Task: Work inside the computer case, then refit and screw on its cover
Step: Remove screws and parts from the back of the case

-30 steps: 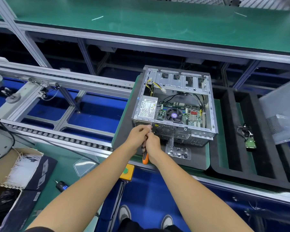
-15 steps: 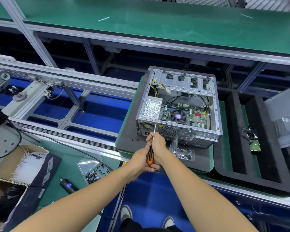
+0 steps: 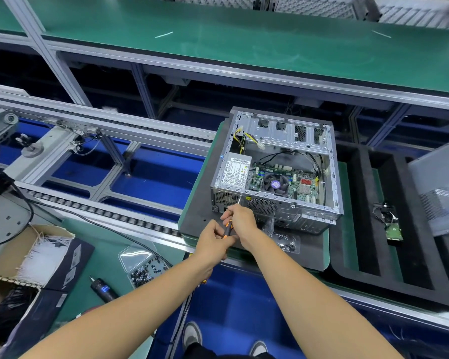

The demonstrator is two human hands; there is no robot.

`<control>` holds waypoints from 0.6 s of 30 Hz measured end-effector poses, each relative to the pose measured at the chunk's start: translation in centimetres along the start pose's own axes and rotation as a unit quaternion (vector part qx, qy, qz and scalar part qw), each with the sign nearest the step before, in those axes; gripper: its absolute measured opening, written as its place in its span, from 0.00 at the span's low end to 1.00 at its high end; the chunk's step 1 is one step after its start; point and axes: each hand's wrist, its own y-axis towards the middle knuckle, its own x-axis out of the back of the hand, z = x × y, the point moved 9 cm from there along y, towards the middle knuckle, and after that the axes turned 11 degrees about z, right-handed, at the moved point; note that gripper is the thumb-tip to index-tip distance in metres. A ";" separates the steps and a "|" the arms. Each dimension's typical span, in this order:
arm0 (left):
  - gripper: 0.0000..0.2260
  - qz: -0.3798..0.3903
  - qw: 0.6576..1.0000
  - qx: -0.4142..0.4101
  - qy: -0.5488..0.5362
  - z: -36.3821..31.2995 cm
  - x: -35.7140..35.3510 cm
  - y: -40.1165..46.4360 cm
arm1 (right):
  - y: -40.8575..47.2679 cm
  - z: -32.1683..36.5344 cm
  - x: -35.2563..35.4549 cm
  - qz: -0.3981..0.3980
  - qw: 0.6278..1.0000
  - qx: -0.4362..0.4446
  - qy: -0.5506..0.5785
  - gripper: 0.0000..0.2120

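The open computer case (image 3: 275, 167) lies on a black mat (image 3: 200, 203), its motherboard, fan and power supply showing. An orange-and-black screwdriver (image 3: 228, 228) points its metal tip at the case's rear panel beside the power supply vent. My right hand (image 3: 240, 220) grips the upper part of the handle. My left hand (image 3: 210, 242) holds the lower end of the handle from the left. The grey side cover (image 3: 441, 187) leans at the far right edge.
A clear tray of screws (image 3: 287, 242) sits on the mat by the case. A hard drive with cable (image 3: 392, 226) lies in the black foam tray. On the near bench are another screw tray (image 3: 143, 268), an electric screwdriver (image 3: 103, 290) and a cardboard box (image 3: 24, 257).
My left hand slid from the screwdriver tip at the case down to the handle's lower end. The view shifted slightly; the case now sits farther right.
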 end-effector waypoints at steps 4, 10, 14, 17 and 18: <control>0.05 0.067 0.987 0.033 -0.143 -0.6 -1.6 -0.3 | 0.2 0.0 -0.3 0.003 0.999 -0.010 0.031 0.22; 0.07 0.089 0.985 0.017 -0.146 -1.9 -1.9 -1.1 | 0.3 -0.4 -0.4 0.023 0.998 -0.038 0.043 0.20; 0.05 0.070 0.983 0.007 -0.167 -1.4 -1.7 -0.8 | 0.2 -0.3 -0.4 0.009 0.998 -0.040 0.041 0.20; 0.10 0.058 0.983 0.009 -0.172 -1.5 -2.2 -0.5 | 0.3 0.1 0.2 -0.009 0.999 -0.033 0.010 0.21; 0.11 0.057 0.983 0.010 -0.175 -1.5 -2.4 -0.4 | 0.3 0.2 0.4 -0.009 0.999 -0.033 0.003 0.21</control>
